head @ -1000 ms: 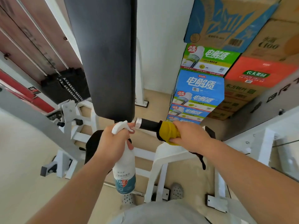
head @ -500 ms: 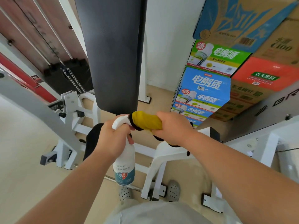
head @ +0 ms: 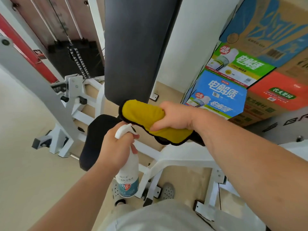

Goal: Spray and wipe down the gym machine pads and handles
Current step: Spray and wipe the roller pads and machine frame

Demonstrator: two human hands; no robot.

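Gym machine back pad [head: 133,52] hangs dark at centre. Just below its lower edge, the right hand [head: 173,115] grips a yellow cloth [head: 143,117] wrapped around a handle hidden beneath it, apparently the wiping step. The left hand [head: 115,144] clutches a spray bottle [head: 129,177] upright. Next, the cloth likely needs sliding along the handle's full length.

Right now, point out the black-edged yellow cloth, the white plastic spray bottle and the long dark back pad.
black-edged yellow cloth [head: 141,114], head view, on its yellow top fold.
white plastic spray bottle [head: 129,170], head view, on its white body.
long dark back pad [head: 133,47], head view, on its front face.
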